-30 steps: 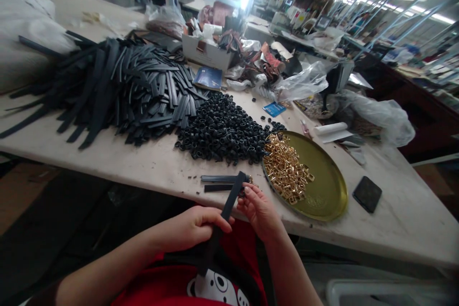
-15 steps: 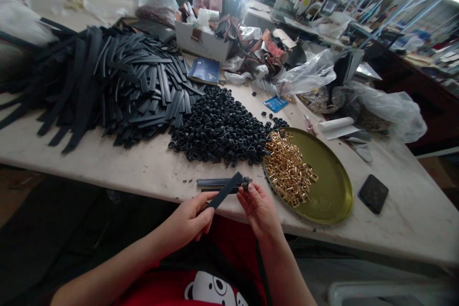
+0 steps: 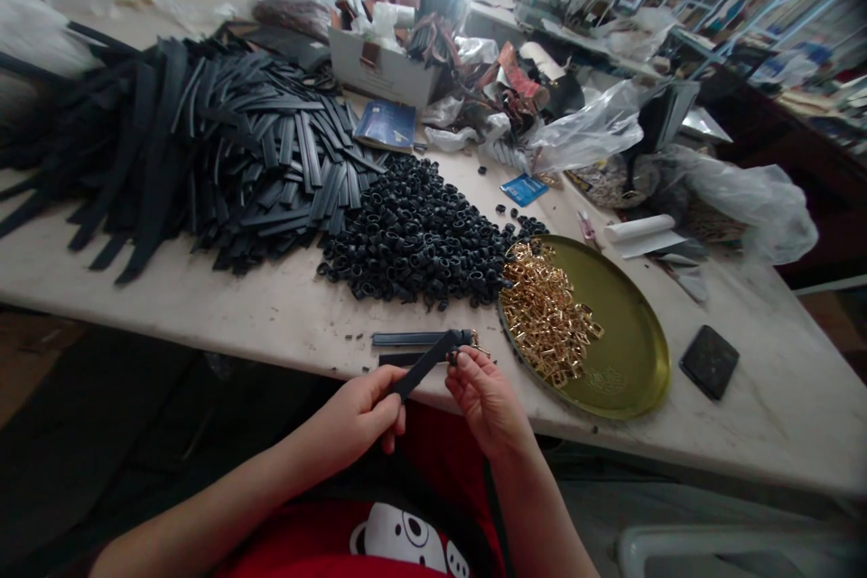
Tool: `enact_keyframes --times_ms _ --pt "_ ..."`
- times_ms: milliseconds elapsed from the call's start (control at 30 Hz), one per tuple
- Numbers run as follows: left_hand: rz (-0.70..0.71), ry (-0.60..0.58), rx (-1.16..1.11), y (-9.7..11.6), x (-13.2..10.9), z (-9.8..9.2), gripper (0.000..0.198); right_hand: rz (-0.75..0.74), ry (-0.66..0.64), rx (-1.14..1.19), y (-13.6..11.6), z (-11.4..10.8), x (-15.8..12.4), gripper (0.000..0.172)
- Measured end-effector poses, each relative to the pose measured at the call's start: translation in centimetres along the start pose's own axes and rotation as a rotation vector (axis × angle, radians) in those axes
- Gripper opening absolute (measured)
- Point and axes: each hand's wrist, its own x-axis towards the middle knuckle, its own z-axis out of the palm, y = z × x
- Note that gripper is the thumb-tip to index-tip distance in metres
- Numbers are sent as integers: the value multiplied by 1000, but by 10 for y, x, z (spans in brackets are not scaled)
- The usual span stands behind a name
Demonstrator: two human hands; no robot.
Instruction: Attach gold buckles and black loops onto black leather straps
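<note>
My left hand (image 3: 371, 406) grips a dark leather strap (image 3: 421, 370) between thumb and fingers, its free end slanting up to the right. My right hand (image 3: 484, 393) pinches a small black loop (image 3: 454, 357) close beside the strap's upper end; whether the strap goes through it is too small to tell. Behind the strap, another strap (image 3: 403, 339) with a gold buckle (image 3: 476, 340) lies on the table, and a further dark strap (image 3: 399, 359) lies just in front of it. Beyond my hands is a heap of black loops (image 3: 420, 235).
Gold buckles (image 3: 545, 312) fill the left side of a round olive tray (image 3: 629, 334). A large pile of dark straps (image 3: 223, 144) covers the table's left. At the right lies a black square object (image 3: 709, 361); a box of scraps (image 3: 379, 72) and plastic bags (image 3: 589, 131) stand behind.
The strap's upper end and the loop in my right hand have come slightly closer together. The camera view has shifted a little.
</note>
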Motion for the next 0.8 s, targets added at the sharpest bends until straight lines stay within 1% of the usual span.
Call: enact_keyframes --times_ms 100,200,333,400,467,533,633,733,800 --pt "69 48 125 -1 -4 1 32 -3 -5 20 0 -3 -3 27" --pt "124 82 254 1 -10 4 32 -70 -31 -21 1 -5 -6 23" --pt "130 69 372 8 -13 6 25 -296 -60 -313 4 -4 -16 16" --pt "157 74 449 11 -11 5 28 -348 -98 -407 5 -2 -22 17" --pt "224 93 532 13 -10 4 29 -309 -137 -414 7 -1 -29 20" --pt "269 88 623 14 -8 3 27 -244 -170 -423 8 -2 -34 18" --pt "267 40 682 16 -6 3 26 -195 -232 -517 9 -6 -37 18" --pt "185 -64 567 19 -3 5 23 -198 -259 -582 6 -9 -36 18" --pt "96 -127 429 18 -1 9 30 -216 -246 -558 5 -8 -34 17"
